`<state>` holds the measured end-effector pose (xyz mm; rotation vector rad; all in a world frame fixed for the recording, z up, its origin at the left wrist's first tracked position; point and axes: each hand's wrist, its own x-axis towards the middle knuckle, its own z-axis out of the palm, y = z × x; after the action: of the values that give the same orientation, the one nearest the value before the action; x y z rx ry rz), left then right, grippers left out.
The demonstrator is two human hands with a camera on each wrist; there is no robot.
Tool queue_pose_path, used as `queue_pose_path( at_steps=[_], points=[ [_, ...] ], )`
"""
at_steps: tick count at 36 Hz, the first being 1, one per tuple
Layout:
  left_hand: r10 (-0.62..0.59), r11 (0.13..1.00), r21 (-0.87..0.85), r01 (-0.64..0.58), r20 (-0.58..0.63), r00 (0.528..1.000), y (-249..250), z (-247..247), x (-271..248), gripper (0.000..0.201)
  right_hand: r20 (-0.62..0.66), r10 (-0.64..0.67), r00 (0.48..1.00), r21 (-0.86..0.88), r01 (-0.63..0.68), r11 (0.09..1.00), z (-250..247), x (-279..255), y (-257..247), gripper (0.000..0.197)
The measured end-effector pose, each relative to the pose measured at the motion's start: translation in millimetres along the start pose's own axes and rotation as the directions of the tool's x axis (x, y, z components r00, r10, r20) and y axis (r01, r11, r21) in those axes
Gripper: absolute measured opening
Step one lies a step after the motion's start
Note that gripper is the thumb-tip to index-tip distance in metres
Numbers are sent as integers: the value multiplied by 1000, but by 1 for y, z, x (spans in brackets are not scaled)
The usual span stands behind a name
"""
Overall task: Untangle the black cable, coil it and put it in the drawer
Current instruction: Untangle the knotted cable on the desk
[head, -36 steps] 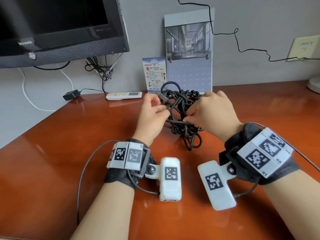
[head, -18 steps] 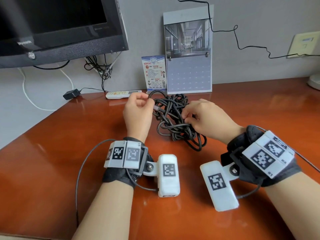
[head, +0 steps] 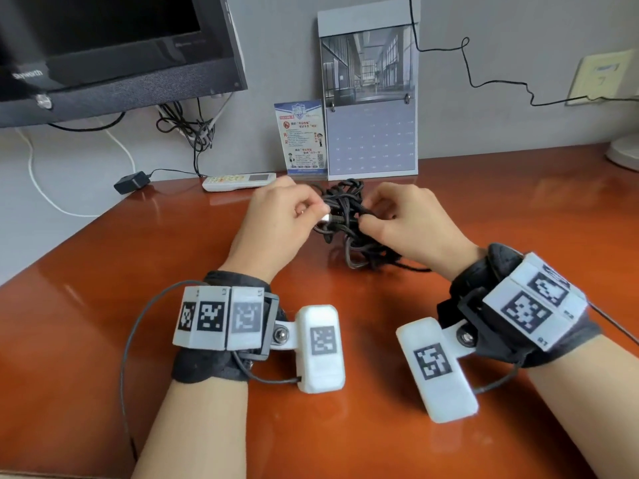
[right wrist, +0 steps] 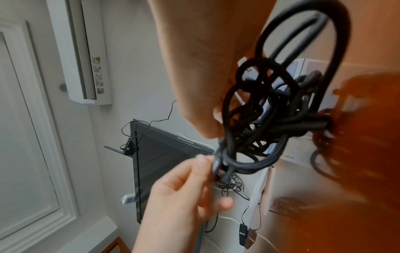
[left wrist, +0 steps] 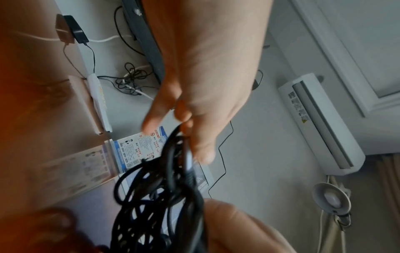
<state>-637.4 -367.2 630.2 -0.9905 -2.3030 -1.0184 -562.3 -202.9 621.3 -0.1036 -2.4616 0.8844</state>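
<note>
The black cable (head: 350,236) is a tangled bundle held between both hands just above the brown table (head: 103,323), its lower loops at or near the surface. My left hand (head: 320,214) pinches the cable's metal plug end (head: 327,218) between thumb and fingers. My right hand (head: 363,221) pinches strands on the bundle's right side. In the left wrist view the left hand (left wrist: 186,123) holds the plug above the hanging cable (left wrist: 160,196). The right wrist view has looped cable (right wrist: 270,119) under the right hand (right wrist: 216,119), with the left hand (right wrist: 207,164) below. No drawer is in view.
Against the wall stand a desk calendar (head: 370,98) and a small printed card (head: 304,136). A white remote (head: 238,181) and a black adapter (head: 131,183) lie at the back left under the monitor (head: 114,53). A white round base (head: 626,152) sits at the far right edge.
The bundle has come down from in front of the calendar to just above the table. The left hand keeps its pinch on the plug end, and the right fingers have shifted on the strands.
</note>
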Motion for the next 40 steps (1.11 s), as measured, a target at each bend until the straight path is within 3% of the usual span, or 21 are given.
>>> queue_pose_path(
  at_steps=[2,4,9,13,20,24,27,30,33,37,40],
  points=[
    [-24,997,71,12,173,985,-3,1,-3,10,30,9,1000,-44,-7,999,-1,1,0,7],
    [-85,989,146,37,335,938,-5,1,-6,9,93,-20,995,-119,31,992,-2,0,2,15],
    [-162,975,219,48,540,826,-2,10,-9,8,142,-34,989,-236,67,969,3,3,4,29],
    [-151,976,214,50,491,858,-2,14,-8,22,127,-35,991,-267,68,961,4,4,6,32],
    [-189,921,389,32,373,908,8,13,-6,11,123,-58,991,-272,90,958,5,5,8,31],
    [-255,880,472,51,379,890,11,12,-6,15,140,-50,989,-265,86,960,5,6,7,23],
    [-259,875,483,19,436,862,12,13,-6,19,139,-39,989,-264,75,961,5,6,7,28],
    [-228,891,453,4,442,867,14,15,-7,10,141,-51,989,-232,83,969,3,3,9,37],
    [-206,939,338,67,393,896,12,15,-11,12,156,-76,985,-185,104,977,-5,0,10,40],
    [-177,980,142,141,288,941,13,16,-10,3,147,-1,989,-15,3,1000,-16,-2,15,40],
    [-150,987,95,129,261,954,15,20,-11,4,124,47,991,86,-58,995,-17,-3,18,42]
  ],
)
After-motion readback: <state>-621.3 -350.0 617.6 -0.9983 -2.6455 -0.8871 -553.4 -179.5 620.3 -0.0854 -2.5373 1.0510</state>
